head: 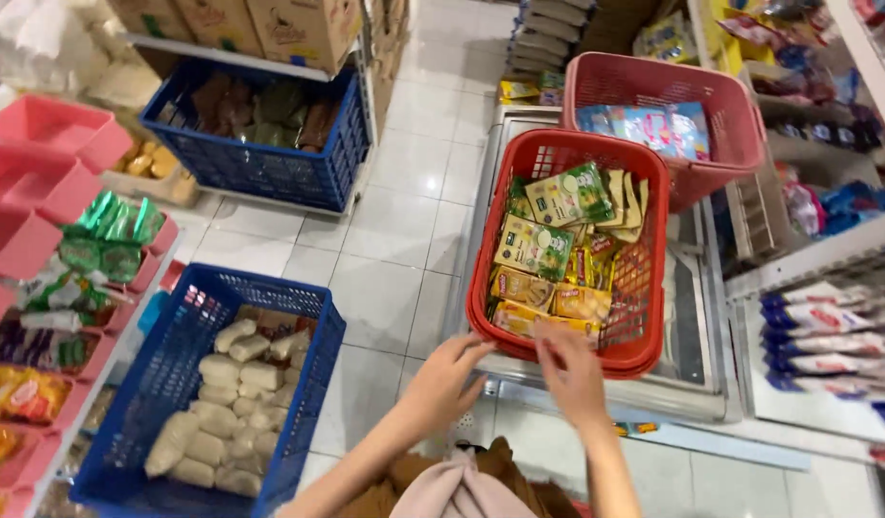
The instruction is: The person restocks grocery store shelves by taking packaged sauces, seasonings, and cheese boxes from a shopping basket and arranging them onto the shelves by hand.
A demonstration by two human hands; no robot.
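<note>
Red basket [644, 278] just beyond both hands; left hand [449, 376] open, right hand [569, 369] grip unclear

Red basket [569, 153] atop chest freezer [697, 384]

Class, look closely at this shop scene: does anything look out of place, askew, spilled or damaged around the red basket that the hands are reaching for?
Nothing looks spilled or damaged. The red basket sits on a chest freezer's lid rather than on the floor, and its packets lie jumbled at mixed angles. Both the left hand and right hand touch its near rim.
</note>
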